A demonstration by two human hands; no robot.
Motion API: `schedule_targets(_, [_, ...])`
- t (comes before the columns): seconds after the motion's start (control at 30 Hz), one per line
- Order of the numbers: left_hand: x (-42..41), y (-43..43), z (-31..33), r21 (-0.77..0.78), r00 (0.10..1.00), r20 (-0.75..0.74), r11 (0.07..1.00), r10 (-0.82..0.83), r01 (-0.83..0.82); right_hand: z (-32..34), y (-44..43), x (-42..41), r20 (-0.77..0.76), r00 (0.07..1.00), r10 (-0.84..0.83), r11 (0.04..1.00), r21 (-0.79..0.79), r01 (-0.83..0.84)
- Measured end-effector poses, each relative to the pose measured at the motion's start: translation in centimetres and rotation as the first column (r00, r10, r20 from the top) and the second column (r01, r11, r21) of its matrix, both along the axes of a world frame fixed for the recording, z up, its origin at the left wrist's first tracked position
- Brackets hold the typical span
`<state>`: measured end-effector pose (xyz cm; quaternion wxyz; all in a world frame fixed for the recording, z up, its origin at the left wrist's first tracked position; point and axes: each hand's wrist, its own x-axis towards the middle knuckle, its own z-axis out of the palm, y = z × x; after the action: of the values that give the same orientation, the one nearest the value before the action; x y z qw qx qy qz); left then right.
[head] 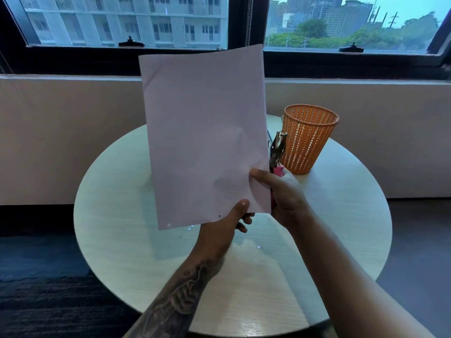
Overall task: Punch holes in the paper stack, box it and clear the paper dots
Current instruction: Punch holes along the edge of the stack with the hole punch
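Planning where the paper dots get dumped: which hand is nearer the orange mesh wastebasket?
Right. The right hand, gripping the pink-handled metal hole punch and the white paper stack's edge, sits just beside the orange mesh wastebasket. The left hand holds the stack's bottom edge, farther away.

Matt paper stack; shiny metal punch; orange plastic mesh bin; pale wood-grain table.

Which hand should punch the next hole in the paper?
Probably the right hand: its grip already holds the hole punch beside the paper stack. The left hand pinches the stack's bottom edge.
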<state>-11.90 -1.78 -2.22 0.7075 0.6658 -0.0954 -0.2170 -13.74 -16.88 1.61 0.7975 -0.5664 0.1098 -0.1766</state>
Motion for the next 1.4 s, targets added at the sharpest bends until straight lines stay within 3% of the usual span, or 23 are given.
schedule_targets(0.1, [0.2,0.5,0.0,0.054,0.994,0.111,0.998,0.02,-0.026,0.4,-0.3,-0.1,0.009,0.999,0.039,0.998,-0.041,-0.039])
schedule_targets(0.17, [0.7,1.0,-0.2,0.188,0.974,0.223,0.982,-0.046,0.003,0.5,-0.5,-0.2,0.0,0.999,0.054,0.997,-0.055,-0.054])
schedule_targets(0.23, [0.9,1.1,-0.3,0.227,0.957,0.278,0.974,-0.078,0.013,0.4,-0.5,-0.3,-0.011,0.999,0.038,0.997,-0.066,-0.039])
schedule_targets(0.4, [1.0,0.6,-0.2,0.061,0.962,0.243,0.988,0.123,-0.141,-0.5,-0.3,-0.8,-0.118,0.992,-0.039,0.987,-0.162,0.019])
schedule_targets(0.6, [2.9,0.2,0.3,0.002,0.92,0.268,0.955,0.285,-0.297,-2.9,0.1,-3.9,-0.255,0.959,0.126,0.917,-0.339,-0.211])
schedule_targets(0.7, [3.2,-0.1,0.6,0.001,0.891,0.318,0.94,0.324,-0.342,-3.4,0.7,-4.6,-0.276,0.952,0.132,0.886,-0.399,-0.238])
schedule_targets(1.03, [3.1,-0.8,1.0,0.007,0.866,0.396,0.942,0.306,-0.336,-3.2,1.8,-4.1,-0.295,0.952,0.085,0.868,-0.446,-0.216])
schedule_targets(1.4, [2.7,-0.7,0.8,0.012,0.879,0.385,0.951,0.281,-0.309,-3.1,2.0,-3.6,-0.311,0.948,0.066,0.871,-0.445,-0.207])
